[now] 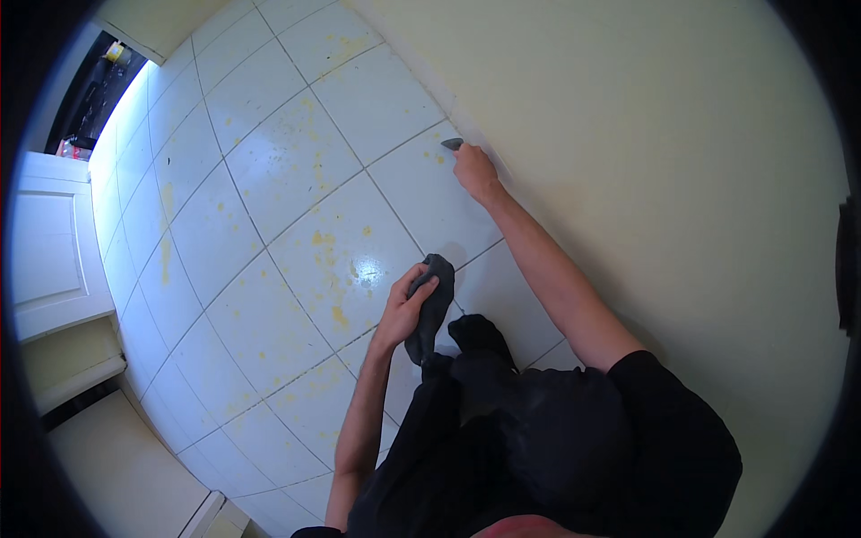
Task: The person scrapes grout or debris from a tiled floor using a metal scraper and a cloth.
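Note:
Near the foot of the wall, my right hand [476, 173] is closed around a small tool with a grey pointed blade, likely a scraper [452, 144]. Its blade is just above or on a white floor tile; I cannot tell if it touches. My left hand [402, 309] grips a dark grey fabric item [440, 289], thumb across its top. Whether this is a cloth or my covered foot, I cannot tell. Beside it is my black-covered foot [474, 329]. Yellow spots [324, 239] are scattered over the glossy tiles [397, 208].
A cream wall [639, 168] runs close along my right side. At the left stand a white panelled door [50, 245] and a pale step or ledge [81, 390]. Dark objects and a yellow container [116, 52] show through an opening at the upper left.

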A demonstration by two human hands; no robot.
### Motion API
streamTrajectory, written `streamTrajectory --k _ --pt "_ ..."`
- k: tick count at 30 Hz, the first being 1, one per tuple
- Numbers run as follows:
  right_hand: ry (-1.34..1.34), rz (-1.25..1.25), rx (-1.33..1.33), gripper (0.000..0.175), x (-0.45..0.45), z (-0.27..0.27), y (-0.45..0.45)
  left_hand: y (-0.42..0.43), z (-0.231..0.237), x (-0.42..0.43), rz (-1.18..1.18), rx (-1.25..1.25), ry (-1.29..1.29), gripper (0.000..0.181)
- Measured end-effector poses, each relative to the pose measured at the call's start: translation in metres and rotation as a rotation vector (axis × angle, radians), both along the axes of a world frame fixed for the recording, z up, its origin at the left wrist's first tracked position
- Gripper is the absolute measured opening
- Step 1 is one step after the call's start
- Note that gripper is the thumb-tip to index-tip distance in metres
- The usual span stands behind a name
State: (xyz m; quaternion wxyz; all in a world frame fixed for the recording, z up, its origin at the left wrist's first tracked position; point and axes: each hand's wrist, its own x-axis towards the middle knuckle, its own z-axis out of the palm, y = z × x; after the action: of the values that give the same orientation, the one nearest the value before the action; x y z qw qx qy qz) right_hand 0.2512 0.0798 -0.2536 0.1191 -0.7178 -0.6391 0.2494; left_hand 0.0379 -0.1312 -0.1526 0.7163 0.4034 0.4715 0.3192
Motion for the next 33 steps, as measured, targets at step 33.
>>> streamTrajectory --k 33 --pt "0.038 -0.087 0.031 0.021 0.001 0.005 -0.002 0.001 -0.004 0.004 0.004 -0.008 -0.016 0.014"
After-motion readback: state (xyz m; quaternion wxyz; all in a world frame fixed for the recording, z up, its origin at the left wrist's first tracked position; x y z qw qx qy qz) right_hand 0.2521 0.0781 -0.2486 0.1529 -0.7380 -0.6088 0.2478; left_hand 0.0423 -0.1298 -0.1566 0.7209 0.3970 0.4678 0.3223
